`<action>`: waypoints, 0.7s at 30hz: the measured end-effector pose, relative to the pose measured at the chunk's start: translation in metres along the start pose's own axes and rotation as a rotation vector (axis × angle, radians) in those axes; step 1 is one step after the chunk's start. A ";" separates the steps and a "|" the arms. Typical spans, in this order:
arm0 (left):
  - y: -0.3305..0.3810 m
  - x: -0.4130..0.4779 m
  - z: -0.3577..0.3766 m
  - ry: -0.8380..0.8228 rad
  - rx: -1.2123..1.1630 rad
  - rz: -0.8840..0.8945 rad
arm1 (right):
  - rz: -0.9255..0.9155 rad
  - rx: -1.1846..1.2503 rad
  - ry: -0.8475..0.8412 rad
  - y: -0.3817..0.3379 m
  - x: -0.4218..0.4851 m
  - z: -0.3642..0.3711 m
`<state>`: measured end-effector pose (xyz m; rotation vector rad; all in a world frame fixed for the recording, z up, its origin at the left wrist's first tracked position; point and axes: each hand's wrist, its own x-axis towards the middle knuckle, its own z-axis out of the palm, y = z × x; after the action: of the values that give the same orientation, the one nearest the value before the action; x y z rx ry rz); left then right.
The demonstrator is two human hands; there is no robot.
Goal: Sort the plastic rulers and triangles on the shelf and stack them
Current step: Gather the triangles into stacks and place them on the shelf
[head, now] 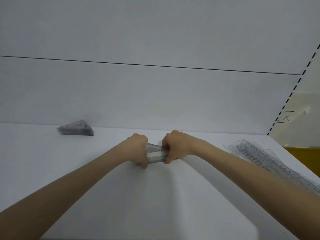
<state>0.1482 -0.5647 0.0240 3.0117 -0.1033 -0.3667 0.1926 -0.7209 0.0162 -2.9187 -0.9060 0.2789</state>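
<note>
Noted left hand (pixel 138 149) and right hand (pixel 174 146) mid-shelf, close together, fingers curled on one clear plastic bundle (pixel 155 154). Far left, by the back panel (pixel 155 97): found stack of triangles (pixel 76 129) lying flat on the shelf (pixel 155 205), well apart from both hands. Centre: gripped at left end by left hand, at right end by right hand, thumbs nearest (rulers or triangles, cannot tell). Far right: logged loose rulers (pixel 259 158), flat, overlapping, running along the shelf's right edge, partly behind the right forearm.
</note>
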 end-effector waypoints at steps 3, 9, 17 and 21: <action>0.003 0.001 0.000 0.042 -0.008 0.010 | -0.010 -0.033 0.000 -0.007 0.005 -0.001; 0.001 0.003 0.006 0.087 -0.028 -0.019 | -0.035 -0.046 0.016 -0.006 0.005 0.001; 0.006 0.000 0.005 0.095 0.007 0.006 | -0.044 -0.216 -0.106 -0.023 0.018 -0.018; 0.002 -0.002 0.008 0.076 -0.068 0.001 | -0.030 -0.218 -0.213 -0.024 0.024 -0.023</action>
<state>0.1443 -0.5675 0.0170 2.9533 -0.0850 -0.2499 0.2030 -0.6879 0.0386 -3.1146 -1.0718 0.5291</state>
